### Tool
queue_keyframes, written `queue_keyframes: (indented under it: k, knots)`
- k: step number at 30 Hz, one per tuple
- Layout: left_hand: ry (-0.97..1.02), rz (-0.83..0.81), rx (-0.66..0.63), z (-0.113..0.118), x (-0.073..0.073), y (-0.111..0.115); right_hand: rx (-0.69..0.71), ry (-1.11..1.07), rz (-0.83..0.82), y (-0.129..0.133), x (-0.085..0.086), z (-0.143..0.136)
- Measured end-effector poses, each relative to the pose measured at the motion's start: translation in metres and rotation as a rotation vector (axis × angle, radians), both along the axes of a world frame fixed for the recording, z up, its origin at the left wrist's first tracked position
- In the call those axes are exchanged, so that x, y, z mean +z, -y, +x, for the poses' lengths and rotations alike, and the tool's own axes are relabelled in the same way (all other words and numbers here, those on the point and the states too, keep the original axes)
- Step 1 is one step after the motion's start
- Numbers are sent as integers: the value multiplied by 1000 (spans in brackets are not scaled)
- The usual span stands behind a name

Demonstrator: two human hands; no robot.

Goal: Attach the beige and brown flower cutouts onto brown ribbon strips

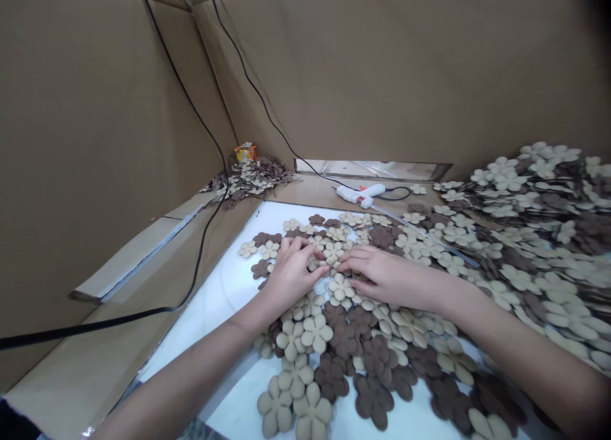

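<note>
Beige and dark brown flower cutouts lie spread over a white board point(224, 274). Around one beige flower point(333, 252) near the middle, my left hand point(296, 269) and my right hand point(371, 273) face each other. The left thumb and fingers curve apart at the flower's left side. On its right side, my right fingertips touch the flower's edge, fingers slightly spread. Just below my hands lies another beige flower point(341, 287). Whether either hand grips a flower is hard to tell.
Behind the board lies a white glue gun point(360, 194) with a clear stick and black cord. Flowers are heaped at the right point(548, 198) and far left corner point(252, 176), the latter beside an orange packet point(245, 152). A black cable point(203, 236) hangs left. Cardboard walls point(382, 70) surround everything.
</note>
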State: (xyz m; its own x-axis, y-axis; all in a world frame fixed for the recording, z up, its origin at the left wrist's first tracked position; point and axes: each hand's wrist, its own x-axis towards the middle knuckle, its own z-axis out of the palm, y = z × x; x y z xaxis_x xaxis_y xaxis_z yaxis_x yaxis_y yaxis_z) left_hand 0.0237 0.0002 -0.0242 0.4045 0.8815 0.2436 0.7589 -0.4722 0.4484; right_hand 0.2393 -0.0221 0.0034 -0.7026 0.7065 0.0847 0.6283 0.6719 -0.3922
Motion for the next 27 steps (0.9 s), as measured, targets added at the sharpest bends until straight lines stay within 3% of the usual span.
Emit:
queue_keyframes:
  k: [5,9,11,13,16,19,23,27]
  knots:
    - [24,-6,-17,1,-2,0,-16,-45,-106,-2,4,2]
    - [166,-41,41,1,8,3,-86,-171,-185,-2,20,3]
    - [334,-171,38,0,17,6,-167,-268,-171,0,28,2]
    - [600,-419,-30,1,27,11,-233,-357,-147,4,36,-1]
    - [979,-739,-117,3,37,21,-185,-395,-25,13,44,-6]
    - [1181,-850,-132,6,40,28,-27,-316,238,19,48,-8]
    - [1203,-863,-152,6,41,31,102,-204,476,19,48,-9]
    - [1153,-836,-155,2,42,31,107,-143,589,18,45,-11]
